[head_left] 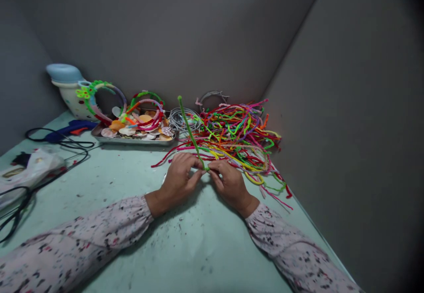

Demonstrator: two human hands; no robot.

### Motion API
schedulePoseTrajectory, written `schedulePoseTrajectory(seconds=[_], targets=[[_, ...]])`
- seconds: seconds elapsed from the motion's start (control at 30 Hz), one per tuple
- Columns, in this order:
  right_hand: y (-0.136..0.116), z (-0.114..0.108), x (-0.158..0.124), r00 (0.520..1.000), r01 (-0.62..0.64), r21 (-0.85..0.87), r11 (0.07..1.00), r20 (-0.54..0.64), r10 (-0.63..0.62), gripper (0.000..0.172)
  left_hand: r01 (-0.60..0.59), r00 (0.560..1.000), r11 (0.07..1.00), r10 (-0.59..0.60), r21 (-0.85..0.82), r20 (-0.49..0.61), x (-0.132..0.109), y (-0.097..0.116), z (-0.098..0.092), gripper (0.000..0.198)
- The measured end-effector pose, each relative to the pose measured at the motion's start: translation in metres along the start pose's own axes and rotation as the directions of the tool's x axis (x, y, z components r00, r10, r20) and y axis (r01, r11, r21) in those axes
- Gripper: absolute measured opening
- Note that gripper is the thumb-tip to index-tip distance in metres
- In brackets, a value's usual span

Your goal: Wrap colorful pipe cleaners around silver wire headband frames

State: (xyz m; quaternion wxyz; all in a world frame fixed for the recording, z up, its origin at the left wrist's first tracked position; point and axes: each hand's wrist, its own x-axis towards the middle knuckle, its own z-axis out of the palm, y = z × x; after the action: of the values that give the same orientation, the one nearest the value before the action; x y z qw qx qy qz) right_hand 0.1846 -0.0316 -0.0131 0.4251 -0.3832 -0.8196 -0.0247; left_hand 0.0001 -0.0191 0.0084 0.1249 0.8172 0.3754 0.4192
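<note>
A green pipe cleaner (190, 130) rises up and to the left from between my fingertips, with a small bent or twisted part at its lower end. My left hand (181, 176) pinches that lower end between thumb and fingers. From the other side my right hand (231, 186) pinches the same end, its fingertips almost touching those of the left. Just beyond my hands lies a tangled pile of coloured pipe cleaners (236, 134).
A metal tray (139, 142) of shells and fuzzy rings stands behind on the left, beside coiled wire (184, 119). Further left are a blue glue gun (68, 130), black cables (43, 182), a plastic bag (43, 164) and a blue-lidded container (68, 90). Grey walls edge the table (205, 249).
</note>
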Motion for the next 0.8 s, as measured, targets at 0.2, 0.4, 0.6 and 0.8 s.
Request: schedulePoseTrajectory(seconds=[0.2,0.4,0.6,0.8], targets=[[0.0013,-0.0007,0.0001,1.0,-0.015,0.027,1.0,0.017,0.014,0.014,0.05,0.998,0.998,-0.05,-0.025,0.028,0.0024,0.0022,-0.0009,0.011],[0.0018,-0.0011,0.0006,0.999,-0.029,0.017,0.999,0.014,0.029,0.013,0.072,0.997,0.997,-0.072,-0.04,0.023,0.0055,0.0014,0.0011,0.011],[0.0027,-0.002,0.0028,0.999,-0.052,0.035,0.998,-0.001,0.052,0.015,0.032,0.999,0.999,-0.032,-0.019,0.021,0.0055,-0.001,0.0021,0.009],[0.0018,-0.0029,0.0043,0.997,-0.06,0.098,0.993,-0.032,0.063,0.021,0.075,0.997,0.994,-0.073,-0.075,0.029,0.006,0.0003,-0.0004,0.014]])
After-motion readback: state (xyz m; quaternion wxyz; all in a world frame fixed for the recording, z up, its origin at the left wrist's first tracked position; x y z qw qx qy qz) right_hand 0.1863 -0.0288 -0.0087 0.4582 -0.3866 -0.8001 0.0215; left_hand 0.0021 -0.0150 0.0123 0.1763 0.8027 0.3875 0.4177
